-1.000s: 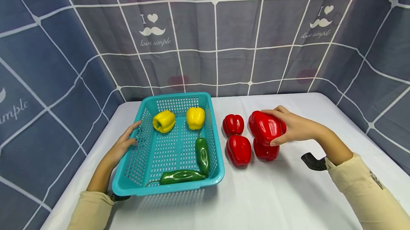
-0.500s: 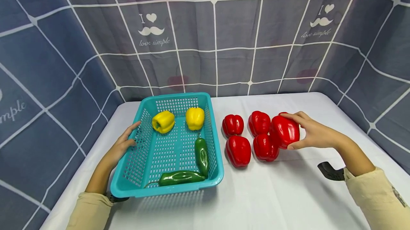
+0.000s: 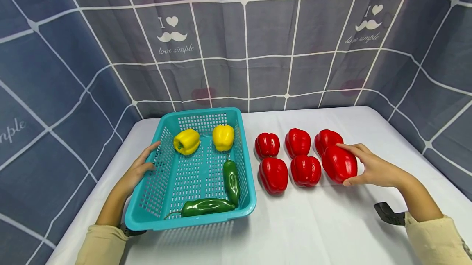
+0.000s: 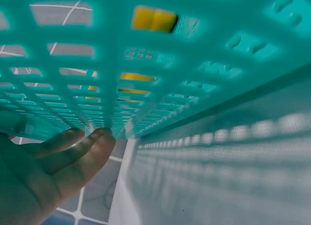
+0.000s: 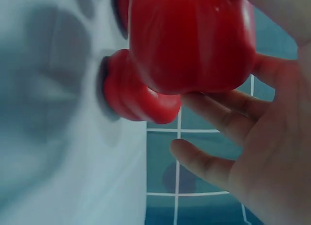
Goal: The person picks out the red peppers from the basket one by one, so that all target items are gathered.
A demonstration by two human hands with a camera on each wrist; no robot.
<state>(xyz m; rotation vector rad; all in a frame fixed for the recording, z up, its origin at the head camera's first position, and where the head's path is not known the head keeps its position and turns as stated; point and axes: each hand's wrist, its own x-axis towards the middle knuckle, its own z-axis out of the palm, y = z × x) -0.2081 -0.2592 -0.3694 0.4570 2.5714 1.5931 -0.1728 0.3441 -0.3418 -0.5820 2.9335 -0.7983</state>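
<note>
My right hand (image 3: 380,168) grips a red bell pepper (image 3: 339,164) with the thumb at its near side and fingers at its far side. In the right wrist view this bell pepper (image 5: 192,43) appears slightly above the cloth. Another red bell pepper (image 3: 328,139) stands just behind it. To its left lie several more red bell peppers (image 3: 306,171) in two rows. My left hand (image 3: 136,171) holds the left rim of a turquoise plastic basket (image 3: 236,217), thumb over the edge. In the left wrist view its fingers (image 4: 87,159) lie against the perforated outer wall.
Inside the basket are two yellow bell peppers (image 3: 223,137) at the back and two long green chili peppers (image 3: 231,181) at the front right. A white cloth (image 3: 313,228) covers the table. Grey checked curtains (image 3: 273,31) enclose the back and sides.
My right hand has carried the red bell pepper rightward and nearer, from above the middle peppers to the right end of the front row. My left hand stays on the basket rim.
</note>
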